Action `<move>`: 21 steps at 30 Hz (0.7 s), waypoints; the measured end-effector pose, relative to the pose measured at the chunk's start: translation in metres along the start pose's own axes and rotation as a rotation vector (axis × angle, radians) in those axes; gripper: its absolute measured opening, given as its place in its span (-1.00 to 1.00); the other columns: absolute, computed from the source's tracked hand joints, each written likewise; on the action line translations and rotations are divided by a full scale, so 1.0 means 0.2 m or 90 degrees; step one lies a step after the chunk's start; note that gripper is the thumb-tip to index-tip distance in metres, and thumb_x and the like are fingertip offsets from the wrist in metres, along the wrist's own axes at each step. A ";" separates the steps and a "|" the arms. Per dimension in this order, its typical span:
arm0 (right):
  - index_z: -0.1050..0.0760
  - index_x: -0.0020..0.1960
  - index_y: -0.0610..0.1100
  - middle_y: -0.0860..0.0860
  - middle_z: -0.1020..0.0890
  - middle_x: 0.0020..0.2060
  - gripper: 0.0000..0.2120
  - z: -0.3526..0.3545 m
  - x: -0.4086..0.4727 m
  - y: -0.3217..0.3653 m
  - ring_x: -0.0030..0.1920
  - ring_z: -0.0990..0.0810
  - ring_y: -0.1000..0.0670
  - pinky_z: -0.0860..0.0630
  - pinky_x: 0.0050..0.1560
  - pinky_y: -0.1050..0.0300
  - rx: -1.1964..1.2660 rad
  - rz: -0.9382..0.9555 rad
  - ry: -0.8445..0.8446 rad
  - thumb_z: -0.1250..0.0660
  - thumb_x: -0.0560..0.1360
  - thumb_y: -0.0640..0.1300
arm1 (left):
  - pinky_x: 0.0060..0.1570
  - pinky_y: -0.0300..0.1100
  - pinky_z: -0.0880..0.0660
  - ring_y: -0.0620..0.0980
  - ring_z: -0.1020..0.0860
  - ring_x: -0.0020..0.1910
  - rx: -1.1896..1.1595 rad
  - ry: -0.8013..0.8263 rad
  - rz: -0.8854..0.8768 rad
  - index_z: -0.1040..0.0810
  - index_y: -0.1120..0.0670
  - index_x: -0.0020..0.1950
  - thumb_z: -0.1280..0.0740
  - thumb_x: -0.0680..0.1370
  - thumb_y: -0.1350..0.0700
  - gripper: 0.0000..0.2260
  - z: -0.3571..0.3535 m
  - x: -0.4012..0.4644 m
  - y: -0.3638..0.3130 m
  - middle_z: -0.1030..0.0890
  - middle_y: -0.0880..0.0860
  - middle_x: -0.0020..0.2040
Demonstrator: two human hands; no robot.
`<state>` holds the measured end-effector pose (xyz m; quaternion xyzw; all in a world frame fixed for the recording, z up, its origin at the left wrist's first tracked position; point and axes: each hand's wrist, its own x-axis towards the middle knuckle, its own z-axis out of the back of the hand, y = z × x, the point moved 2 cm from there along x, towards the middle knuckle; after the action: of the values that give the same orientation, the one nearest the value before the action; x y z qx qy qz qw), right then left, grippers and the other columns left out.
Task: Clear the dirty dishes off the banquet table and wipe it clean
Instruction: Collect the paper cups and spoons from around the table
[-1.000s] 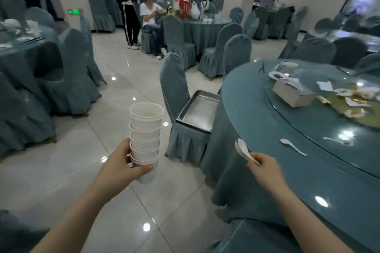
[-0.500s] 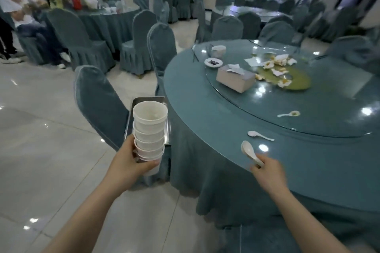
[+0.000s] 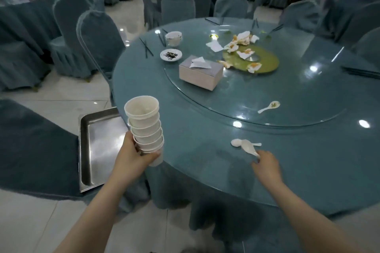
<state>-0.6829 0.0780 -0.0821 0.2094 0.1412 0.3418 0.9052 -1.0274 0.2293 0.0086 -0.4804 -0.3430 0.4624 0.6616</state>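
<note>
Head view looked down on the near edge of the round banquet table (image 3: 205,181), with both forearms reaching in from below. The left hand (image 3: 133,155) was curled round the base of a stack of white bowls (image 3: 145,127), which leaned a little to the right above the table's rim. The right hand (image 3: 267,165) pinched the handle end of a white spoon (image 3: 249,148), its bowl pointing away and lying across a second white spoon (image 3: 236,142) that rested on the cloth.

The step in hand appeared to be gathering the loose spoons — and doing it well probably meant sliding the held spoon alongside the second one so both handles could be pinched together, not chasing them one at a time. The stack looked top-heavy; keeping the left wrist level while the right hand worked would likely spare a spill. The steel tray (image 3: 98,146) sat on a covered chair just beside the left hand, a sensible place to unload before reaching further.

The second spoon lay just ahead of the right fingers, touching the held spoon. A third spoon (image 3: 269,107), with something in its bowl, sat on the glass turntable (image 3: 308,96), well beyond the right hand. Farther off — past comfortable reach — stood a tissue box (image 3: 200,73), a small saucer (image 3: 171,55), a cup (image 3: 173,38), pairs of chopsticks (image 3: 147,48) and crumpled napkins (image 3: 242,46) round a green centre mat. Wiping was still some way off, I judged.
</note>
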 end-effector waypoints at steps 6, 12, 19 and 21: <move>-0.53 0.21 -0.12 -0.11 -0.56 0.10 -0.58 -0.12 0.18 0.05 0.04 -0.54 -0.16 -0.45 -0.06 0.09 -0.058 -0.023 0.017 -0.18 0.42 -0.39 | -0.08 -0.33 -0.46 -0.34 -0.56 -0.07 0.011 0.040 0.006 -0.37 0.00 0.25 -0.52 0.32 0.34 -0.40 -0.07 0.43 0.14 -0.57 -0.19 0.06; -0.47 0.24 -0.11 -0.12 -0.41 0.06 -0.64 -0.21 0.32 0.11 -0.08 -0.52 -0.21 -0.44 -0.13 0.05 -0.126 -0.115 0.009 -0.15 0.50 -0.34 | -0.17 -0.44 -0.42 -0.38 -0.54 -0.10 0.012 0.104 0.027 -0.38 0.01 0.18 -0.53 0.32 0.31 -0.45 -0.18 0.80 0.28 -0.56 -0.19 0.01; -0.52 -0.01 -0.23 -0.15 -0.46 -0.01 -0.80 -0.28 0.44 0.14 -0.10 -0.49 -0.19 -0.46 -0.13 0.02 -0.161 -0.143 0.021 -0.14 0.50 -0.34 | -0.03 -0.34 -0.42 -0.11 -0.54 0.06 0.005 0.159 0.052 -0.36 0.13 0.28 -0.53 0.31 0.35 -0.38 -0.22 1.05 0.42 -0.56 0.00 0.13; -0.53 -0.02 -0.21 -0.13 -0.49 -0.03 -0.80 -0.31 0.49 0.19 -0.10 -0.51 -0.18 -0.45 -0.16 0.04 -0.164 -0.130 0.042 -0.15 0.50 -0.33 | 0.04 -0.26 -0.42 -0.03 -0.54 0.11 -0.003 0.166 0.058 -0.36 0.16 0.30 -0.53 0.31 0.36 -0.37 -0.23 1.11 0.45 -0.56 0.05 0.17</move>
<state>-0.6578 0.1866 -0.1289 0.0646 0.1463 0.2700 0.9495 -0.9363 0.4326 -0.0886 -0.5533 -0.2333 0.4248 0.6775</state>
